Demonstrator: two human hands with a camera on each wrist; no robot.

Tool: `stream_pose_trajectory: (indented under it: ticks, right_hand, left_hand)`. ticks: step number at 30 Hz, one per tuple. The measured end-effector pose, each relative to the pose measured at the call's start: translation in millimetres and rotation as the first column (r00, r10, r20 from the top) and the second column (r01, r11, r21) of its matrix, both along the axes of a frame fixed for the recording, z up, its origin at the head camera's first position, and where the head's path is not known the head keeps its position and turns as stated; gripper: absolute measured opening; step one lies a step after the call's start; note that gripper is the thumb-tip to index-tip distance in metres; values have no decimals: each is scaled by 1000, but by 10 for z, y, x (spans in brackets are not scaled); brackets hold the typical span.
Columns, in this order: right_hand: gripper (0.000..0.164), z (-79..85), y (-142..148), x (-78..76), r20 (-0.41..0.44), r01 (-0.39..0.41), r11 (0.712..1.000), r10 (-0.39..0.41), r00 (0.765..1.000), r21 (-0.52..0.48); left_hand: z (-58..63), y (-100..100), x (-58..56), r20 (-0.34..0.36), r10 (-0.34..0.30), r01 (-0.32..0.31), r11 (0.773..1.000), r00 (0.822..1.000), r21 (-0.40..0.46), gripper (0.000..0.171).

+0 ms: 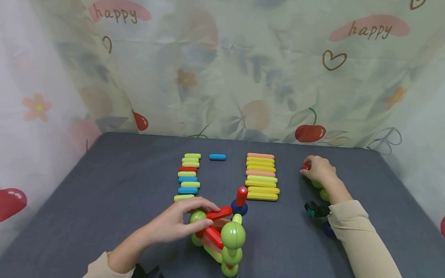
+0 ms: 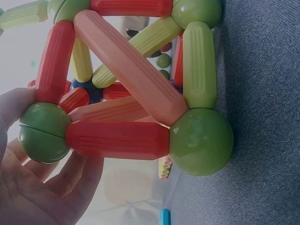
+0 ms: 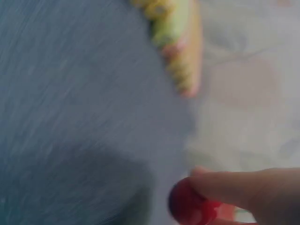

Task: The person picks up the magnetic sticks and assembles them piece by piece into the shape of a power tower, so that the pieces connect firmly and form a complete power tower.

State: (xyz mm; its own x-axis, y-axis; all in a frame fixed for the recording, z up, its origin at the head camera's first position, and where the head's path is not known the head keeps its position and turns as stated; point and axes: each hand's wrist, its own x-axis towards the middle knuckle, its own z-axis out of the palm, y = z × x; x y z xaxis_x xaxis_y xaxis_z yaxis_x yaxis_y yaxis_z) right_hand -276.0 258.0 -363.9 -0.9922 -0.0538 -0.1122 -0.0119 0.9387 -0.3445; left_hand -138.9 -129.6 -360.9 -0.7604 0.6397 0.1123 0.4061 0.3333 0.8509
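My left hand (image 1: 176, 224) holds a frame of magnetic rods and balls at its left corner, fingers and thumb around a green ball (image 2: 44, 132) and the red rods beside it. Green balls (image 1: 233, 235) stack at the frame's near corner. A red rod (image 1: 241, 195) stands upright on a dark blue ball (image 1: 239, 208) at its far corner. In the left wrist view a pink rod (image 2: 131, 68) crosses one face diagonally. Off at the right, my right hand (image 1: 320, 172) pinches a red ball (image 3: 191, 202) between thumb and fingers. Green balls (image 1: 324, 195) lie partly hidden under that wrist.
A column of short green, red and blue rods (image 1: 188, 179) lies left of centre, with a lone blue rod (image 1: 217, 157) near the back. Longer yellow and pink rods (image 1: 262, 184) line up right of it. A dark blue ball (image 1: 328, 229) sits by the right forearm. Patterned cloth hangs behind.
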Motion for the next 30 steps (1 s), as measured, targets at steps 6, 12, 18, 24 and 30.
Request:
stream_pose_trajectory:
  ticks: [6, 12, 18, 24, 30]
  right_hand:
    - [41, 265, -311, 318, -223, -140, 953, 79, 972, -270]
    - [32, 494, -707, 759, -402, -477, 713, 292, 868, -514]
    - [34, 598, -971, 1078, -489, -640, 502, 413, 768, -582]
    - [38, 596, -1065, 1167, -506, -672, 476, 443, 740, -567]
    - [41, 544, -1070, 1156, -515, -694, 440, 468, 719, -569]
  left_hand:
    - [2, 13, 8, 5, -1, 1, 1000, 1000, 2, 29]
    - [3, 19, 7, 4, 6, -6, 1000, 1000, 0, 29]
    - [-7, 25, -7, 6, 15, -15, 1000, 1000, -4, 29]
    - [-23, 47, -22, 3, 14, -14, 1000, 1000, 2, 28]
    - [-24, 74, -33, -3, 19, -19, 1000, 1000, 0, 28]
